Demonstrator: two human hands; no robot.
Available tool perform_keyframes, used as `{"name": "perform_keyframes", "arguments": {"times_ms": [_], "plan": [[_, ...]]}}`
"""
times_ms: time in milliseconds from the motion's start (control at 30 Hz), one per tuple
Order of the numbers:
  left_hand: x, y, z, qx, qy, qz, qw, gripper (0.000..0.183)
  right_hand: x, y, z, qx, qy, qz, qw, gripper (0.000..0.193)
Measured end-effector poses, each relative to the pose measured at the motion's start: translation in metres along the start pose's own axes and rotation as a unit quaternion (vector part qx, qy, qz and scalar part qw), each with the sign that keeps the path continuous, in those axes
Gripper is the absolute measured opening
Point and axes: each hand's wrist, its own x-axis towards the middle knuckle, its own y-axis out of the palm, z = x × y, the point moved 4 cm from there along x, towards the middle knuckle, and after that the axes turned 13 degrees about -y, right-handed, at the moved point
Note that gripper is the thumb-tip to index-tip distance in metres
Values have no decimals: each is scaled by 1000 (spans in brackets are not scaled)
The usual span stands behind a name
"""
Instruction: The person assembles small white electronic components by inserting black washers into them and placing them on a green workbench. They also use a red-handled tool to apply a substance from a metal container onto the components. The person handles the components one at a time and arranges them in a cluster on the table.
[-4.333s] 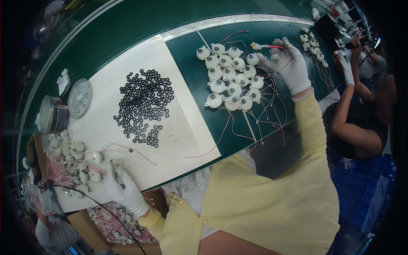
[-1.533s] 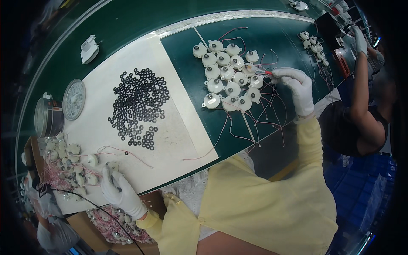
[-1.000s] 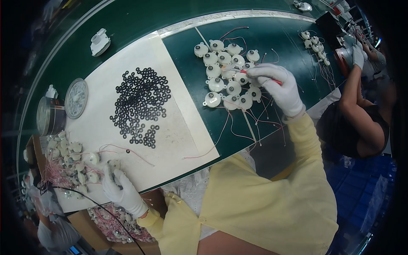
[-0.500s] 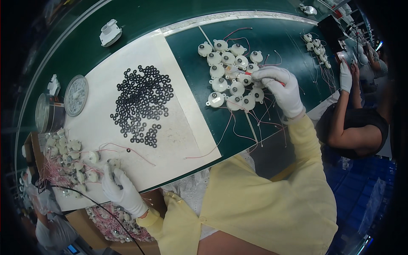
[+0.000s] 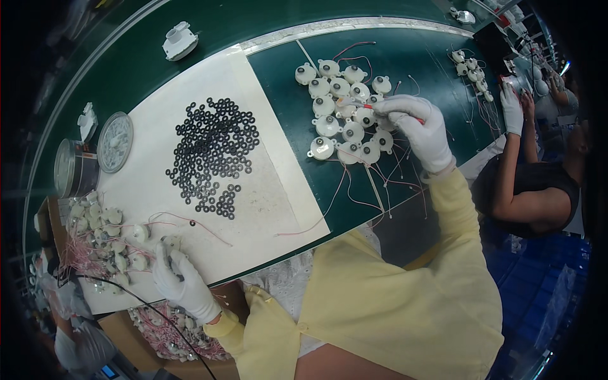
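My gloved right hand [image 5: 418, 126] is closed in a pinch on a slim red-handled tool [image 5: 368, 107]. Its pale tip is over a cluster of round white motors [image 5: 322, 149] with dark centre shafts and thin red and white wires. The tool's exact kind is too small to tell. At the lower left, my gloved left hand [image 5: 180, 282] curls its fingers around a small pale motor [image 5: 171, 242], partly hidden by the glove. Beside it lies a heap of similar wired motors [image 5: 104, 225].
Many small black rings [image 5: 212, 152] lie on the white sheet [image 5: 272, 202]. A can [image 5: 76, 168] and a round clear lid [image 5: 115, 142] stand at the left. White parts [image 5: 180, 41] sit on the green belt beyond. A co-worker's gloved hand [image 5: 512, 111] is at the right; a box of motors [image 5: 171, 332] is below.
The white parts on the green belt have shifted to the right. The co-worker's hand has moved slightly. Both my hands stay nearly where they were.
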Motion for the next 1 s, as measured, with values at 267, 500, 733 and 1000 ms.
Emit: {"name": "perform_keyframes", "arguments": {"times_ms": [267, 500, 733, 1000], "plan": [[0, -1, -2, 1, 14, -11, 1000, 35, -13, -11, -6, -1, -8, -6, 1000, 25], [1, 0, 0, 8, 18, -7, 1000, 35, -1, 13, 6, 155, 123, -75, 977, 35], [0, 0, 0, 21, 40, -14, 999, 34, 21, 27, 5, 75, 129, -80, 986, 49], [-1, 0, 1, 22, 42, -14, 999, 35, 21, 26, -20, 56, 128, -67, 988, 45]]}}
